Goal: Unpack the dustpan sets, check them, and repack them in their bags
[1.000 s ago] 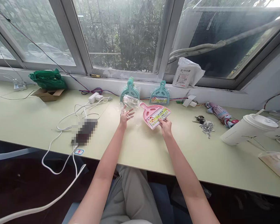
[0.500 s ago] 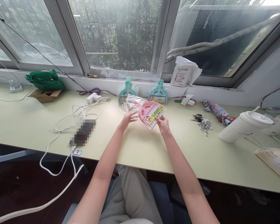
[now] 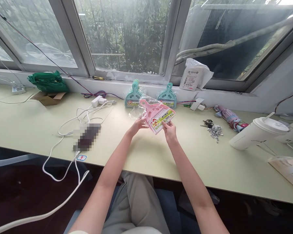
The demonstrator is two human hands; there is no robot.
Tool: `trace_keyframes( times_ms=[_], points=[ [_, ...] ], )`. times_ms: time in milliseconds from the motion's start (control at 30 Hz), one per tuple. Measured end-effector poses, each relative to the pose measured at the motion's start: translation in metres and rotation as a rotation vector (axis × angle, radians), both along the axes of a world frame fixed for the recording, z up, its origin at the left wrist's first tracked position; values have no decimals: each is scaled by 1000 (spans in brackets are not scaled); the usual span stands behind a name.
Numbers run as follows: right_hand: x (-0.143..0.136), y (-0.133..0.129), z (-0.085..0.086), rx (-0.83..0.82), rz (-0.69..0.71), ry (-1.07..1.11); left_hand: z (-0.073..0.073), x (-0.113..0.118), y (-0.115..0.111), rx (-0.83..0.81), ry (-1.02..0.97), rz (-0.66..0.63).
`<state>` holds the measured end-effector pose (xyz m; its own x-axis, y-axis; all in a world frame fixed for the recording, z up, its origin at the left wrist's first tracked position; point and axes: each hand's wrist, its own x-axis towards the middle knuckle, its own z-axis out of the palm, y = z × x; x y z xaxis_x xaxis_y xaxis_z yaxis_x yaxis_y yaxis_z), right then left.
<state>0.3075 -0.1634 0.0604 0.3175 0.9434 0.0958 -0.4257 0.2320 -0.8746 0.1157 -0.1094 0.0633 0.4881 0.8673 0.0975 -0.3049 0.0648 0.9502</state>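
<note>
Nearest the camera, both forearms are extending forward over the pale green tabletop [image 3: 141, 156]. The left hand [image 3: 137, 125] is gripping the near left edge of a pink dustpan set [image 3: 157, 117], its fingers curled around the clear plastic wrap [image 3: 136, 112] that is trailing off the set to the left. The right hand [image 3: 169, 129] is pinching the set's near right corner between thumb and fingers, just below the printed label. The pink dustpan set is being held slightly above the tabletop, tilted, with its handle pointing up and away toward the window.

To the left, a white cable [image 3: 63, 143] is looping across the tabletop and hanging over its front edge. To the right, a bunch of keys [image 3: 213, 128] is lying on the tabletop, well apart from the hands, and a white lidded cup [image 3: 256, 132] is lying tipped on its side farther right.

Behind the held set, two teal dustpan sets [image 3: 134, 96] are standing upright against the sill, one [image 3: 167, 96] just to the right of the other. Farther along the back edge, a folded umbrella [image 3: 228, 117] is lying at the right, and an open cardboard box [image 3: 48, 97] with a green bag [image 3: 47, 82] behind it is sitting at the left. A white packet [image 3: 194, 78] is resting on the window ledge
</note>
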Motion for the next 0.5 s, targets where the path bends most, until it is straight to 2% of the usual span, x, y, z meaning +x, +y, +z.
trace_keyframes(
  times_ms=[133,233,400,500],
  points=[
    [-3,0,1,1,26,-48,-2,6,-1,25,8,49],
    [-3,1,2,8,58,-77,-4,10,-3,-23,33,58],
    [-7,0,1,38,-49,-50,-3,26,-16,-63,37,-55],
    [-7,2,-2,25,-62,-30,-3,35,-20,-10,-60,-6]
  ],
)
